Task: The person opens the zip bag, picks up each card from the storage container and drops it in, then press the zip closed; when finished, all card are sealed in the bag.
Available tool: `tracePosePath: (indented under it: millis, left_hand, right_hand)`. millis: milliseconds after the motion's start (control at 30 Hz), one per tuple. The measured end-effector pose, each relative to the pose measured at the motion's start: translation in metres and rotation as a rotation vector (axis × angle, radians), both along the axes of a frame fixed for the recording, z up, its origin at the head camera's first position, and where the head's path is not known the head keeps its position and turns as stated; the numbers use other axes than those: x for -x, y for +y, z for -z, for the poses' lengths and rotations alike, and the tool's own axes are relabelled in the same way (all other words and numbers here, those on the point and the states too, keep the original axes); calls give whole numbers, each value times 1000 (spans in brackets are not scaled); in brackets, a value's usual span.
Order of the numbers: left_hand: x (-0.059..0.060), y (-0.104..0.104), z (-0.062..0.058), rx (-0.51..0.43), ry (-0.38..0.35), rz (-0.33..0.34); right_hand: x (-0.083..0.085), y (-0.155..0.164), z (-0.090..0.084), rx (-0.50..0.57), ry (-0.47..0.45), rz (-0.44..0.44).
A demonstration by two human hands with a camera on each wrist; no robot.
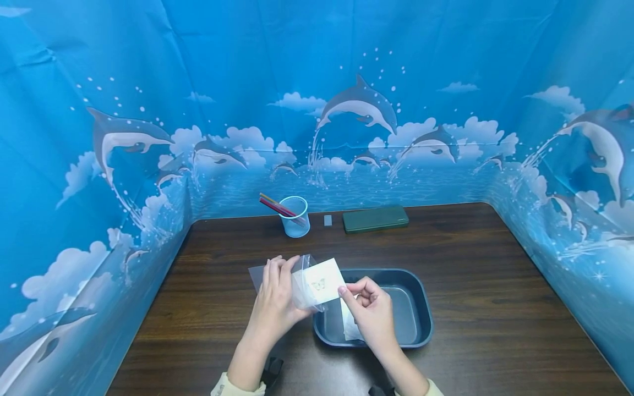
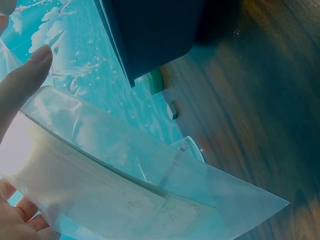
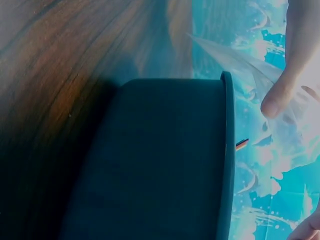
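Clear plastic bag gripped by the left hand; right hand, at three o'clock, pinches the white card, seemingly half inside, above the tray.

- Tray: on the table, near its front edge; landmark.
- Clear bag: above the tray's left rim, between both hands; card inside.
- Paper: in the tray, left end.
- Cup: behind the tray, to its left; sticks in it.
- Flat case: behind the tray.
- Small block: between cup and case.
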State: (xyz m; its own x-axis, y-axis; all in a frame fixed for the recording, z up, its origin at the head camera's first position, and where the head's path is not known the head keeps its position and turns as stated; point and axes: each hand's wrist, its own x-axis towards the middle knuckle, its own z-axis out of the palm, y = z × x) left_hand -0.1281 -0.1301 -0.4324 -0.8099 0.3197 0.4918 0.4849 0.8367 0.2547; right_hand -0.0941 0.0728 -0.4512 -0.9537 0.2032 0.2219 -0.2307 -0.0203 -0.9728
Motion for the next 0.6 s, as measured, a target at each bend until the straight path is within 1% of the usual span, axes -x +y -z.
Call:
tracePosePath:
  millis: [133,233,367,467,600]
  left_hand:
    - [0,0,0,-3,-2,2]
    - [0,0,1,-7,2,10]
    - [1,0,2,-8,15,19]
    - [1,-1,3,-4,20,17]
    - [1,-1,3,-3,15,18]
  right_hand:
    - [0,-4,2,6,-3,-2]
    - [-2,-8,1,16,-16,-32]
    - [-8,-11,-15,6,-6,-81]
    - [-12,-12,-28,-47,4,-79]
    - [-13,-13,-32,-137,14,-44]
